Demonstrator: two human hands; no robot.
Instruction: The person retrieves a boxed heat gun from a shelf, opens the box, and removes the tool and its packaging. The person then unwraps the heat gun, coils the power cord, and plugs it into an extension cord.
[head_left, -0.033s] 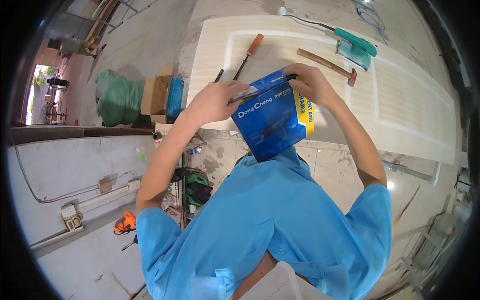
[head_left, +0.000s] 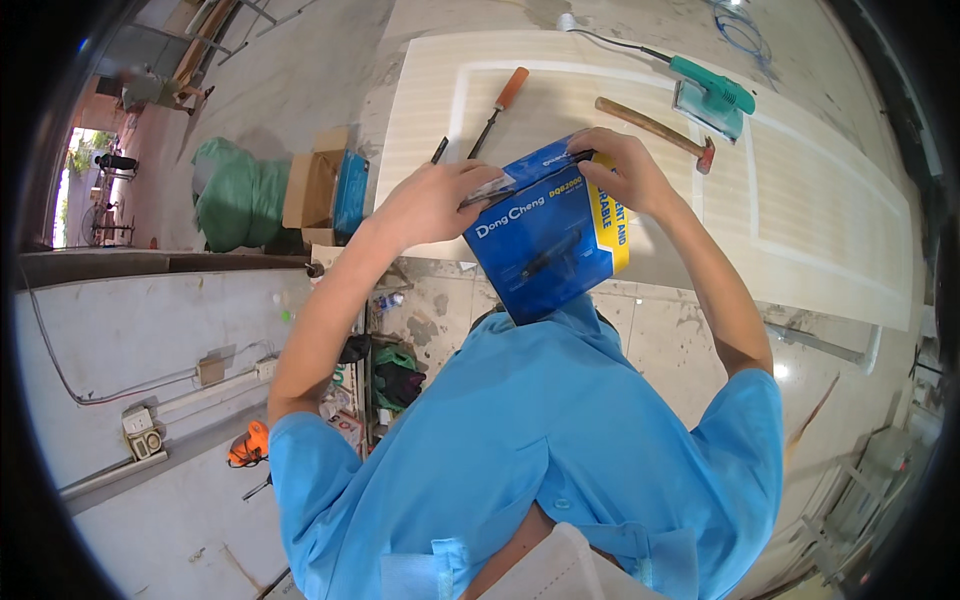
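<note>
A blue cardboard box [head_left: 535,245] with a yellow side, a power tool pictured on its front, is tilted before my chest over the near edge of a pale board [head_left: 830,205]. My left hand [head_left: 425,205] is closed on the box's upper left edge. At the upper right corner my right hand [head_left: 620,170] grips it, fingers bent over the top. The box's inside is hidden. Beyond the box lie an orange-handled tool with a dark shaft [head_left: 510,90] and a wooden-handled hammer [head_left: 650,125]. A thin black tool end [head_left: 440,150] shows beside my left hand.
A green sander [head_left: 715,92] with a cord rests at the board's far side. To the left stand a green sack [head_left: 240,195], an open carton [head_left: 310,190] and a blue package [head_left: 350,195]. An orange power tool [head_left: 250,443] lies near the wall sockets [head_left: 140,428].
</note>
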